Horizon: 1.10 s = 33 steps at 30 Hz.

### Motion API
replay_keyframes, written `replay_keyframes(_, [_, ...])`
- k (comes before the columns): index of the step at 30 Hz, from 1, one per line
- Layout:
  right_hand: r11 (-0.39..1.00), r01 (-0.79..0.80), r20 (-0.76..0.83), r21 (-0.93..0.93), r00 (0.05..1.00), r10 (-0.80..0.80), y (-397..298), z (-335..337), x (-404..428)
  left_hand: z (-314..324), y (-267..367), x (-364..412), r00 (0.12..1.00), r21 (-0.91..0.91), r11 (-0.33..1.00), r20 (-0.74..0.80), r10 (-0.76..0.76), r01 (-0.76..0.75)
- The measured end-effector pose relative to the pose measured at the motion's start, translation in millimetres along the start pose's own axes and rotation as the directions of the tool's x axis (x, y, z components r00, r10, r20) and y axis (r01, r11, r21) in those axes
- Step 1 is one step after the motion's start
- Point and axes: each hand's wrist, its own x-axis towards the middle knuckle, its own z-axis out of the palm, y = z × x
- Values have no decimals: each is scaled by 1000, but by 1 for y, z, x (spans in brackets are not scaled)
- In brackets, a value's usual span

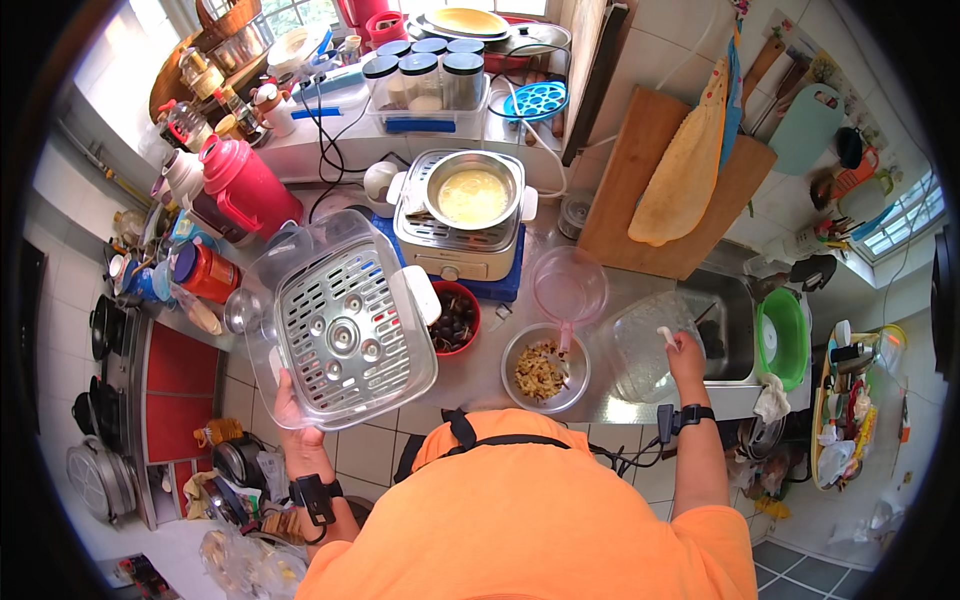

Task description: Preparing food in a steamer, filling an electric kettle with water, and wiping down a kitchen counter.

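My left hand (296,416) grips the lower left side of a clear plastic steamer basket (416,375), tilted up over the counter's left part. Its slotted metal bottom plate (343,334) bears nothing. In my right hand (684,360) is the white handle of a clear lid (637,352), which lies at or just above the counter beside the sink. Behind the basket stands the electric steamer base (454,264) on a blue support. A metal bowl (517,191) of pale yellow liquid sits on the base's slotted plate.
A red bowl of dark round fruit (454,319) is partly behind the basket. A metal bowl of chopped food (540,371) and a pink strainer-like vessel (570,285) stand between my hands. Thermos flasks (247,187) crowd the left; the sink (724,330) and wooden board (622,202) are right.
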Motion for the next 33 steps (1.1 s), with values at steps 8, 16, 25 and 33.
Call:
replay_keyframes(8, [1000,-10,6,3,1000,9,3,6,-1,3,2,3,999,-46,999,-28,-18,17])
replay_keyframes(16, [1000,4,1,-2,1000,-4,0,5,-4,4,1,2,999,-12,1000,-44,-1,0])
replay_keyframes(25, [1000,-15,55,12,998,14,-2,13,-6,1,-2,1,999,6,1000,-49,3,-2])
replay_keyframes(33, [999,20,111,41,994,-25,-9,17,-12,-2,-4,0,999,1,1000,-52,7,-7])
